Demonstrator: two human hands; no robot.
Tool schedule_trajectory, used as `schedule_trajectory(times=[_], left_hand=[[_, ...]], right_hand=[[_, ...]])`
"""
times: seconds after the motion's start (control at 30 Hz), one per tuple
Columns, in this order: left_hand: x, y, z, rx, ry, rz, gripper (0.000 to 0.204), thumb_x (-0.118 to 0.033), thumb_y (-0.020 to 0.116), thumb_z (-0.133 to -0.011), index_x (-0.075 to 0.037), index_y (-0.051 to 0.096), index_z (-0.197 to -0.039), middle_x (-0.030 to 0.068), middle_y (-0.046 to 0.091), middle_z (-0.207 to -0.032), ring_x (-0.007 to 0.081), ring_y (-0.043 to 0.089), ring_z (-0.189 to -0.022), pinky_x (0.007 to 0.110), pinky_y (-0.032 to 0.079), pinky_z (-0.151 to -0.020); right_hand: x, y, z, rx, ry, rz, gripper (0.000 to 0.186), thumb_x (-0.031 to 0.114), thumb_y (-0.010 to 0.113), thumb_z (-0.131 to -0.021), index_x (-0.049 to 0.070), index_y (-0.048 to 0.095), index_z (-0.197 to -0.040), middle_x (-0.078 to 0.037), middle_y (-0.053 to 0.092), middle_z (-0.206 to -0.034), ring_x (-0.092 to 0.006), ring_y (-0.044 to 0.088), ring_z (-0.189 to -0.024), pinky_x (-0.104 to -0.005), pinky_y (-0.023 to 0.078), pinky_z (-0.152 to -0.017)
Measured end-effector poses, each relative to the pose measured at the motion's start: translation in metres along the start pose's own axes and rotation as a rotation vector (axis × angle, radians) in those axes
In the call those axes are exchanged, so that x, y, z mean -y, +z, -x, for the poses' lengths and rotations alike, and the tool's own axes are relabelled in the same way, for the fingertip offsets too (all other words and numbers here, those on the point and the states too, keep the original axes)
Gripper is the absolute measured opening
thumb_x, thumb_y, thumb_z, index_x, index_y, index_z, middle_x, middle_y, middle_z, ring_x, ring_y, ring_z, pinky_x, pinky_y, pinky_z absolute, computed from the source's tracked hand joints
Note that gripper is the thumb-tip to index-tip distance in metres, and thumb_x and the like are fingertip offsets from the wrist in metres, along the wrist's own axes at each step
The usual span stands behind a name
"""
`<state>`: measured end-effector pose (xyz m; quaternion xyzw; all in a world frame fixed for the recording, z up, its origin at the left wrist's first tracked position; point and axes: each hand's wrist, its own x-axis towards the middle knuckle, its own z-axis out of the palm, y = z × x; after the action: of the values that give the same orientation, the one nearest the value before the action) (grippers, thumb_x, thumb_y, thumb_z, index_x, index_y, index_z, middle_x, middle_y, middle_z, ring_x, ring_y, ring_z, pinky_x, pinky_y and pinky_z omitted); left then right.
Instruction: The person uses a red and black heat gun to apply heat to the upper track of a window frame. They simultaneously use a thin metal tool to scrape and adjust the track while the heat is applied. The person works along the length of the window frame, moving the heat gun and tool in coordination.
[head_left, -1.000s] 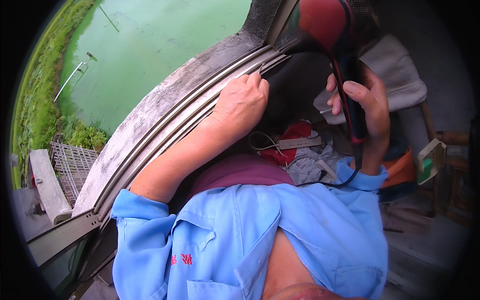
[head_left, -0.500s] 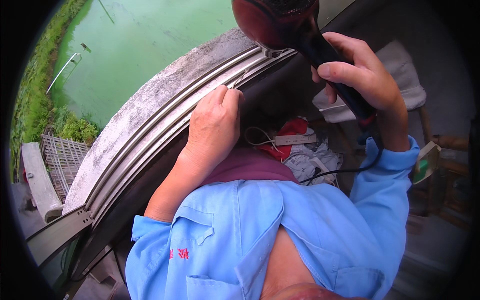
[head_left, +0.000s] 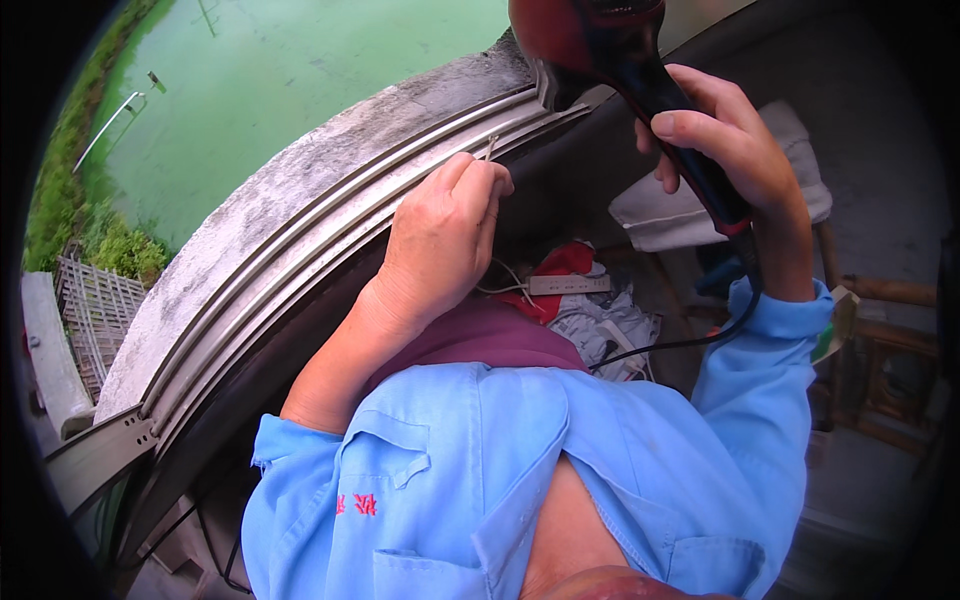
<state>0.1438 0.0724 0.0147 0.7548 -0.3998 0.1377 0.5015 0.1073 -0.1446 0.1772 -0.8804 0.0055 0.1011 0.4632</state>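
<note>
My right hand is wrapped round the black handle of a dark red and black hair dryer. The dryer's head is at the top of the view, and a black cord runs from its handle toward my lap. Over the window track my left hand is closed in a pinch. A thin pale strand, perhaps a wire or cord end, sticks up past those fingertips. The dryer's nozzle points down beside the strand, a short way off. What the left palm holds is hidden.
The metal window track curves along a concrete sill, with green water beyond. A white power strip lies on red and grey cloth. At the right stand a pale cushioned seat and bamboo furniture.
The hair dryer has shifted right in the view and its nozzle now points lower. My left hand has moved slightly up and right with the strand.
</note>
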Motion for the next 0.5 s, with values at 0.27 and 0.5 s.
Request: schedule_trajectory(times=[0.27, 0.5], left_hand=[[0.011, 0.012, -0.021, -0.002, -0.059, 0.192, 0.007, -0.003, 0.051, -0.09, 0.0, 0.056, -0.087, 0.0132, 0.057, -0.079, 0.0264, 0.055, -0.071, 0.033, 0.044, -0.066], [0.044, 0.065, -0.054, 0.08, -0.12, 0.077, 0.011, -0.008, 0.051, -0.086, 0.0, 0.058, -0.086, 0.019, 0.061, -0.085, 0.037, 0.059, -0.084, 0.042, 0.047, -0.074]], right_hand=[[0.007, -0.003, 0.008, -0.062, -0.038, -0.025, 0.028, 0.021, 0.06, -0.082, -0.003, 0.056, -0.095, -0.008, 0.06, -0.077, -0.0126, 0.058, -0.053, -0.0234, 0.047, -0.052], [0.017, -0.004, 0.005, -0.045, -0.005, 0.029, 0.047, 0.025, 0.058, -0.081, -0.007, 0.05, -0.114, -0.011, 0.058, -0.081, -0.0128, 0.057, -0.057, -0.0237, 0.048, -0.054]])
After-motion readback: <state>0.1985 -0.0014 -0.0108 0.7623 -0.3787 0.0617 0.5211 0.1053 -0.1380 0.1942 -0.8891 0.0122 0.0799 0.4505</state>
